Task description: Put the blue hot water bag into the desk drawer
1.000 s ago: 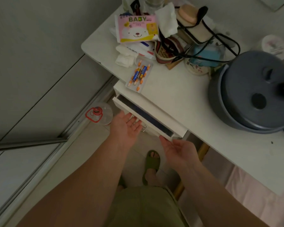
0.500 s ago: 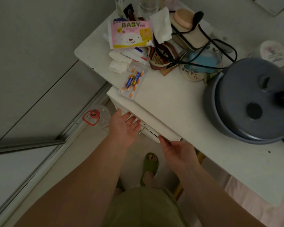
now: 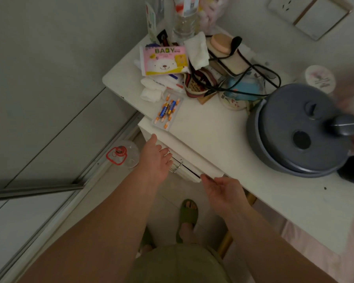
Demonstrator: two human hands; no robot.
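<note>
The white desk drawer (image 3: 188,170) sits under the desk top (image 3: 213,137), pushed in almost flush, with only a thin dark gap along its top. My left hand (image 3: 156,158) lies flat against the drawer front beside the metal handle (image 3: 177,165), fingers spread. My right hand (image 3: 223,190) touches the drawer's right corner with its fingertips and holds nothing. The drawer's inside is hidden, so no blue hot water bag shows there. A light blue item (image 3: 244,88) lies under a black cord (image 3: 253,68) on the desk; I cannot tell what it is.
A large grey pot with a lid (image 3: 298,129) fills the desk's right side. A pink baby-wipes pack (image 3: 164,60), tissues, a battery blister pack (image 3: 168,111) and bottles crowd the back. A clear lid with a red ring (image 3: 121,155) lies on the floor, left.
The drawer was open a second ago, showing a dark blue interior; both hands have pushed it in until almost shut. My view has tilted up slightly.
</note>
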